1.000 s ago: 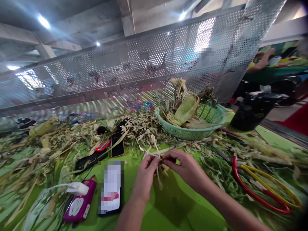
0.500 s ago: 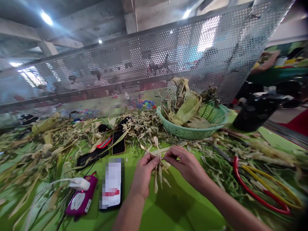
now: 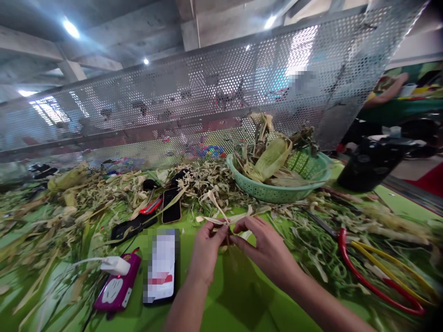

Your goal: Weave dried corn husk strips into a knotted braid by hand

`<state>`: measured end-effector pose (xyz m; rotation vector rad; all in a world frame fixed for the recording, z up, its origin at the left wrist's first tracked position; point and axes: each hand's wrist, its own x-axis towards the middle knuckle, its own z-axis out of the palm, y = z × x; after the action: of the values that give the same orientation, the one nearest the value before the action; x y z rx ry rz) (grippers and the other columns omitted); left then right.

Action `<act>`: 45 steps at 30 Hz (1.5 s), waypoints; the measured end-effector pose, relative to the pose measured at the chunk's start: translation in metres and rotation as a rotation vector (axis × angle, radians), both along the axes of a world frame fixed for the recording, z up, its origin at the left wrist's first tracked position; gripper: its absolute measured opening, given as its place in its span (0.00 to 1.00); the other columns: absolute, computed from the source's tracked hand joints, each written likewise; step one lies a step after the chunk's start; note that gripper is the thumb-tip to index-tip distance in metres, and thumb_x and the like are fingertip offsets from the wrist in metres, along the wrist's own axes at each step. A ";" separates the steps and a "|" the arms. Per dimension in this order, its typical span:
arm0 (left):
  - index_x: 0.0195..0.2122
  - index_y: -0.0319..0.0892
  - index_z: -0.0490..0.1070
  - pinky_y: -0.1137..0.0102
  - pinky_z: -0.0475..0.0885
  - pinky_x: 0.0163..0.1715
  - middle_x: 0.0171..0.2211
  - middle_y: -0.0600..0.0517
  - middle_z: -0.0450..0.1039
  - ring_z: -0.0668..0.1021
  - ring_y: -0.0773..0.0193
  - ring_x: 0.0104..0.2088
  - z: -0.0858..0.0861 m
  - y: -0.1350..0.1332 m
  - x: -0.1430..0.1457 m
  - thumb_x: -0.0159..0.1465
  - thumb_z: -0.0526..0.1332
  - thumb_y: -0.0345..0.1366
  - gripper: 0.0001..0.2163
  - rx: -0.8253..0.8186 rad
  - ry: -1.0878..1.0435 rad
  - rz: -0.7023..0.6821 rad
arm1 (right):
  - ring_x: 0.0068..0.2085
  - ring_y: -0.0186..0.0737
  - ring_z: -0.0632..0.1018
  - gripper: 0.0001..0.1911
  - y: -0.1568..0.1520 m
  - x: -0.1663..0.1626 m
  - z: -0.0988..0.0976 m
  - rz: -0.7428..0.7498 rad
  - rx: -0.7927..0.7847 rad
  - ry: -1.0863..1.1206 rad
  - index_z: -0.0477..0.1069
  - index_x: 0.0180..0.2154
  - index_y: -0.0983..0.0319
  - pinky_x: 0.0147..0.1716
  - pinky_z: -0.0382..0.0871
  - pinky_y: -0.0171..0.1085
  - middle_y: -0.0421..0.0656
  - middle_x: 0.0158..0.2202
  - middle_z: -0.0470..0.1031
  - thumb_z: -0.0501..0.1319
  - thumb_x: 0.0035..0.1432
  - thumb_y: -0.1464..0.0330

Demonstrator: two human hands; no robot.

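My left hand (image 3: 206, 251) and my right hand (image 3: 265, 246) meet over the green table (image 3: 238, 299), both pinched on a small bundle of dried corn-husk strips (image 3: 223, 217). Pale strips stick up and out to both sides from between the fingertips. A teal plastic basket (image 3: 277, 191) heaped with corn husks stands behind the hands to the right. Loose husk scraps (image 3: 104, 193) cover the table all around.
A phone (image 3: 159, 266) and a magenta power bank with a white plug (image 3: 116, 286) lie left of my hands; another phone (image 3: 171, 205) lies further back. Red and yellow-handled shears (image 3: 377, 272) rest at right. A black container (image 3: 370, 163) and a perforated metal screen (image 3: 207, 101) stand behind.
The hanging husk ends that dangled below my hands are now tucked up; the strips point upward and sideways. Both hands have stayed together at the same spot.
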<state>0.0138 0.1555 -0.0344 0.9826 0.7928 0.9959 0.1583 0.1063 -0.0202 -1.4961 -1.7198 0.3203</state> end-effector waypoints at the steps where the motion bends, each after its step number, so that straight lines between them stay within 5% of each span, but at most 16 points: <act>1: 0.37 0.38 0.76 0.69 0.71 0.37 0.35 0.47 0.76 0.76 0.63 0.33 0.000 0.000 0.000 0.53 0.69 0.42 0.15 -0.011 -0.011 0.002 | 0.36 0.42 0.73 0.03 0.001 -0.002 -0.003 0.039 -0.044 0.094 0.67 0.33 0.59 0.36 0.66 0.39 0.41 0.32 0.73 0.61 0.59 0.68; 5: 0.36 0.38 0.76 0.69 0.71 0.40 0.36 0.47 0.77 0.77 0.62 0.36 0.000 0.000 -0.002 0.53 0.69 0.41 0.14 -0.066 -0.062 -0.003 | 0.36 0.38 0.75 0.02 0.007 -0.004 -0.012 0.198 -0.143 0.423 0.66 0.36 0.60 0.36 0.69 0.35 0.39 0.33 0.73 0.58 0.60 0.70; 8: 0.35 0.38 0.75 0.70 0.71 0.38 0.35 0.48 0.77 0.77 0.64 0.33 0.001 0.001 -0.001 0.52 0.70 0.39 0.13 -0.093 -0.081 0.009 | 0.37 0.38 0.76 0.08 0.009 -0.002 -0.014 0.231 -0.160 0.451 0.67 0.38 0.60 0.38 0.70 0.35 0.39 0.35 0.75 0.61 0.56 0.74; 14: 0.34 0.37 0.74 0.72 0.71 0.33 0.31 0.50 0.77 0.76 0.67 0.28 -0.001 0.005 -0.001 0.47 0.72 0.36 0.14 -0.127 -0.129 0.107 | 0.38 0.42 0.77 0.09 0.003 0.001 -0.010 0.124 -0.036 0.002 0.71 0.39 0.57 0.39 0.68 0.39 0.40 0.37 0.78 0.61 0.56 0.76; 19: 0.35 0.37 0.74 0.73 0.70 0.35 0.33 0.49 0.78 0.78 0.65 0.33 0.000 0.006 -0.003 0.50 0.71 0.35 0.13 -0.170 -0.173 0.108 | 0.45 0.47 0.73 0.24 -0.002 -0.006 -0.001 0.138 0.167 -0.366 0.70 0.50 0.51 0.41 0.63 0.44 0.43 0.46 0.74 0.59 0.54 0.79; 24: 0.31 0.39 0.73 0.73 0.70 0.38 0.33 0.50 0.78 0.78 0.65 0.36 0.001 0.003 -0.003 0.53 0.69 0.37 0.09 -0.192 -0.274 0.060 | 0.45 0.46 0.73 0.20 -0.003 -0.013 0.003 0.255 0.176 -0.400 0.73 0.47 0.51 0.43 0.62 0.44 0.41 0.45 0.77 0.61 0.56 0.77; 31: 0.36 0.36 0.74 0.71 0.70 0.38 0.33 0.48 0.77 0.78 0.65 0.33 -0.004 0.007 -0.002 0.48 0.72 0.36 0.15 -0.169 -0.156 0.076 | 0.41 0.44 0.75 0.08 -0.003 -0.011 0.004 0.288 0.232 -0.381 0.74 0.41 0.55 0.42 0.62 0.42 0.41 0.40 0.80 0.60 0.60 0.71; 37: 0.32 0.38 0.76 0.68 0.71 0.37 0.29 0.50 0.77 0.77 0.63 0.32 -0.002 0.008 0.000 0.47 0.72 0.38 0.14 -0.035 -0.040 0.082 | 0.37 0.42 0.75 0.06 -0.003 -0.003 0.005 0.142 0.326 -0.219 0.73 0.36 0.57 0.38 0.64 0.41 0.43 0.36 0.79 0.58 0.63 0.69; 45: 0.39 0.42 0.77 0.64 0.71 0.44 0.40 0.47 0.78 0.78 0.57 0.40 0.005 -0.002 0.003 0.56 0.67 0.40 0.11 0.079 -0.043 -0.164 | 0.35 0.44 0.71 0.09 0.003 0.009 -0.003 -0.108 0.180 -0.061 0.70 0.30 0.59 0.36 0.64 0.42 0.43 0.30 0.75 0.58 0.63 0.65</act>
<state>0.0164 0.1530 -0.0294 1.0726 0.6306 0.9088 0.1674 0.1091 -0.0233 -1.4724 -1.6605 0.0617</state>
